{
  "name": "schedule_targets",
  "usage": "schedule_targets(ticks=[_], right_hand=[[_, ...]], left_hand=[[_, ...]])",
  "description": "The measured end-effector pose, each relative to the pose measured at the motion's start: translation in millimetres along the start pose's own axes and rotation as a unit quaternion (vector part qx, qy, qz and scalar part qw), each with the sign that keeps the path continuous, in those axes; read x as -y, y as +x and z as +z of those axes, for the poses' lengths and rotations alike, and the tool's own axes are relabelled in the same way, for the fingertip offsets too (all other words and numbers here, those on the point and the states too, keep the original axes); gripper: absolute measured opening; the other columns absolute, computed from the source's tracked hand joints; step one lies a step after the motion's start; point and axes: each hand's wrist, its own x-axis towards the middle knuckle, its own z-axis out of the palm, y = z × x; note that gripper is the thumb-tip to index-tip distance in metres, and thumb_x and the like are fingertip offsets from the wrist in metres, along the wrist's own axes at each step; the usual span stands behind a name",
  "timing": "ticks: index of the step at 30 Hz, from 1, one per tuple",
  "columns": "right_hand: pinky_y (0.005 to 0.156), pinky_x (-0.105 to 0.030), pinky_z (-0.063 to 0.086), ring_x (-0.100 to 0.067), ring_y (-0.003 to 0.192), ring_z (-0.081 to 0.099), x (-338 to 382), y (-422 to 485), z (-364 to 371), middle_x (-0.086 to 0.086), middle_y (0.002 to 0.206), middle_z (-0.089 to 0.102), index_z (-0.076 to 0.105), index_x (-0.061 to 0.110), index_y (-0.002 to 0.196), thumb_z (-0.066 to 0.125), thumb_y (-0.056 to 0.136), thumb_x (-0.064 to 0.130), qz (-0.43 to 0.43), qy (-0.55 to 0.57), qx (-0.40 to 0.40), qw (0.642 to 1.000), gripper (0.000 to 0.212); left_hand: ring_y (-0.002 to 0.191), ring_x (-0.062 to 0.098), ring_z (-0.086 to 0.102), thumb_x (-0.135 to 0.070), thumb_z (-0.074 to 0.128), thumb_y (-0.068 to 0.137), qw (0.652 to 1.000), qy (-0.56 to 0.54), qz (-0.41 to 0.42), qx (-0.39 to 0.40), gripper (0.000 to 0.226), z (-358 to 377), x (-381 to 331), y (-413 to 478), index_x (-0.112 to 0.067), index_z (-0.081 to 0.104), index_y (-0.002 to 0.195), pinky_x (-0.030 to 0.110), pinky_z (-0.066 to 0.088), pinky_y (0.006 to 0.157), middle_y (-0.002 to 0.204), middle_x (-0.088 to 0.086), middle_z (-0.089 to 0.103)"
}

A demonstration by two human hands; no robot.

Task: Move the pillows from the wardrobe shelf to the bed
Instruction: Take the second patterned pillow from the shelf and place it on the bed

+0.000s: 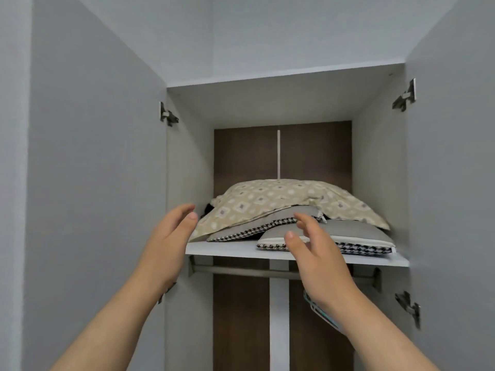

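A beige pillow with a diamond pattern (281, 199) lies on top of a pile on the white wardrobe shelf (230, 249). Under it are two flat grey cushions with houndstooth edging, one at the left (241, 231) and one at the right front (359, 234). My left hand (168, 236) is raised in front of the shelf's left end, fingers apart, just short of the beige pillow's corner. My right hand (316, 253) is held open in front of the right grey cushion, covering part of its front edge. Neither hand holds anything.
Both grey wardrobe doors stand open, the left door (93, 183) and the right door (452, 183) flanking my arms. A hanging rail (241, 271) runs under the shelf. The wardrobe's back panel is dark brown. The bed is out of view.
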Motion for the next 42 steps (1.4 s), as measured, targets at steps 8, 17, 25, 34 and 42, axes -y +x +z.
schedule_targets(ticks=[8,17,25,34,42], right_hand=[[0.108,-0.032,0.029,-0.011,0.135,0.032,-60.3,88.7,24.5,0.008,0.148,0.038,0.035,0.031,0.142,0.044,0.094,0.046,0.03,-0.113,-0.052,0.992,0.052],[0.11,-0.036,0.029,-0.016,0.137,0.031,-125.7,179.1,13.9,0.005,0.147,0.04,0.034,0.027,0.143,0.043,0.091,0.048,0.031,-0.237,-0.073,0.968,0.057],[0.096,-0.042,0.036,-0.036,0.117,0.044,-216.3,284.7,-32.1,-0.015,0.128,0.052,0.042,0.014,0.133,0.039,0.091,0.051,0.067,-0.417,-0.132,0.897,0.057],[0.1,-0.046,0.035,-0.037,0.124,0.04,-296.0,394.4,-56.4,-0.021,0.135,0.043,0.03,0.014,0.143,0.023,0.082,0.075,0.151,-0.459,-0.102,0.869,0.086],[0.096,-0.039,0.047,-0.027,0.114,0.058,-334.4,433.6,-47.8,-0.004,0.14,0.052,0.05,0.02,0.135,0.031,0.058,0.092,0.301,-0.311,-0.004,0.901,0.107]], left_hand=[[0.104,0.011,0.048,-0.026,0.043,0.098,0.998,-0.049,-0.023,-0.014,0.022,51.4,77.4,106.6,-0.026,0.054,0.117,0.027,0.032,0.087,0.097,-0.023,0.051],[0.125,0.013,0.044,-0.039,0.046,0.094,0.997,0.001,-0.016,0.072,0.043,138.9,132.9,196.0,-0.02,0.051,0.133,0.032,0.032,0.098,0.138,-0.004,0.05],[0.121,0.037,0.048,-0.061,0.037,0.081,0.972,0.23,-0.037,0.027,0.075,216.3,150.6,304.9,-0.013,0.04,0.138,0.047,0.044,0.096,0.141,0.01,0.048],[0.121,0.04,0.046,-0.076,0.032,0.073,0.918,0.373,-0.136,-0.017,0.089,290.7,192.9,385.4,-0.01,0.047,0.131,0.046,0.038,0.1,0.134,0.018,0.051],[0.131,0.029,0.044,-0.09,0.036,0.061,0.905,0.343,-0.231,0.1,0.104,303.3,225.2,420.0,-0.019,0.052,0.135,0.041,0.032,0.109,0.145,0.008,0.047]])
